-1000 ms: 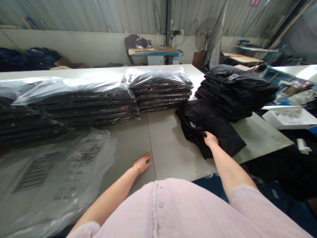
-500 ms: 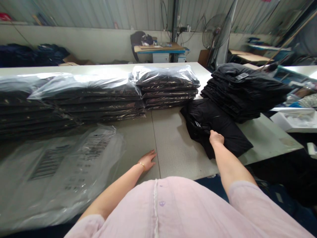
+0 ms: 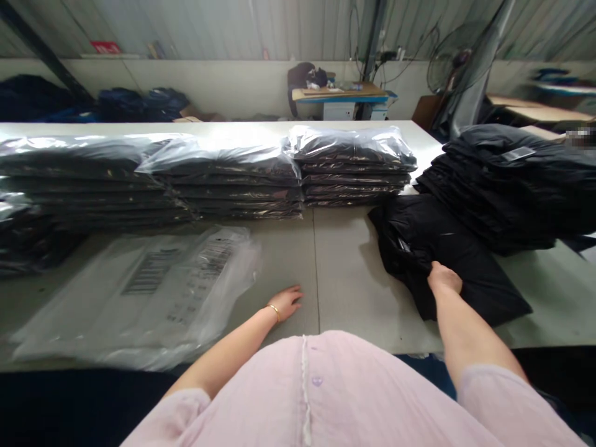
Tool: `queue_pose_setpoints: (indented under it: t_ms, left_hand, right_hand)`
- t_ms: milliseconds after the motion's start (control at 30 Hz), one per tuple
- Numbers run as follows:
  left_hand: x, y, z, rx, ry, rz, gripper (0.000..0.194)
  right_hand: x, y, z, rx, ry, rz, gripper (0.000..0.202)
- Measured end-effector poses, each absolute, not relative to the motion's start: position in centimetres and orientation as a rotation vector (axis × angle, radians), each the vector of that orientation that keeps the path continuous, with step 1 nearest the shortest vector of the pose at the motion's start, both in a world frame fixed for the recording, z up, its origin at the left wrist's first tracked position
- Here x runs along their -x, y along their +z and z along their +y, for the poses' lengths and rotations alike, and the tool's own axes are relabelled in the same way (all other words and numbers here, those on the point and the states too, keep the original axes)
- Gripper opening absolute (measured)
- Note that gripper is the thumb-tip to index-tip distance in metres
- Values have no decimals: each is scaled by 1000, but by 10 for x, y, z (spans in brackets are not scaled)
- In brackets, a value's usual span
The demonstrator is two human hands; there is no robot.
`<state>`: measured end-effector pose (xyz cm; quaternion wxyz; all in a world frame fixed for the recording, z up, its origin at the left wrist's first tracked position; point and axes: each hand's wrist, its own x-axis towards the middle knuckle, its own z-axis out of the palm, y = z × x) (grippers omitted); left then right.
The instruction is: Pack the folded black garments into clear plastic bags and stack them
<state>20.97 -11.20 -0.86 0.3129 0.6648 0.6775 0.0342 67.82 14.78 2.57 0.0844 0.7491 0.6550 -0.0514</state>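
My right hand (image 3: 444, 279) grips the near edge of a folded black jacket (image 3: 459, 248), which lies flat on the pale table (image 3: 347, 273). My left hand (image 3: 286, 302), with a gold bangle at the wrist, rests on the table with its fingers apart and nothing in it. Left of that hand lies a pile of clear plastic bags (image 3: 139, 304) with dark printed text. Behind the jacket, at the right, rises a tall stack of folded black jackets (image 3: 507, 192), a white label on top.
Stacks of black garments in clear bags (image 3: 251, 180) line the middle of the table, one more (image 3: 356, 167) nearer the jackets. Beyond the table stand a blue-edged workbench (image 3: 339, 94) and a large fan (image 3: 459, 59).
The view has turned left, so the scene sits further right. More bagged garments show at the far left. My right hand keeps its grip on the jacket; my left hand stays on the table.
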Motion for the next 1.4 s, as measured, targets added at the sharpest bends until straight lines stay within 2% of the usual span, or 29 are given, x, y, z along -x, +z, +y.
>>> queue_pose_setpoints:
  t_ms: [133,267,533,800,933,1133,1200,1267,1333,1400]
  left_hand:
    - [-204,-6,-123,-1697,109,1843,46]
    - [-197,-5,-132,-1662,136,1900,45]
    - [-183,-4,-136,-1633,180,1919,44]
    - [-177,9,-147,-1606,253,2006,45]
    - [-170,21,-151,-1558,287,2214,27]
    - [-153,34,-169,-1696,381,2379,14]
    - [-147,34,-178,-1750,437,2362,13]
    - [-141,33,-183,-1786,505,2341,23]
    - [-133,31,-185,-1790,572,2352,33]
    - [-124,28,-181,-1756,644,2386,34]
  right_hand:
    - [-669,33,157,-2167,-117,2020,31]
    - [-636,41,149,-2075,-110,2185,36]
    - [-534,28,87,-1830,-212,2502,37]
    - [-448,2,-10,-1056,-484,2833,38]
    - [-408,1,-41,-583,-505,2878,36]
    - [-372,9,-48,19,-393,2873,28]
    - [-377,14,-35,49,-370,2862,26]
    - [-389,21,-20,-60,-409,2866,22]
    - [-405,31,-9,-197,-584,2849,17]
    - [-421,40,-3,-326,-881,2804,29]
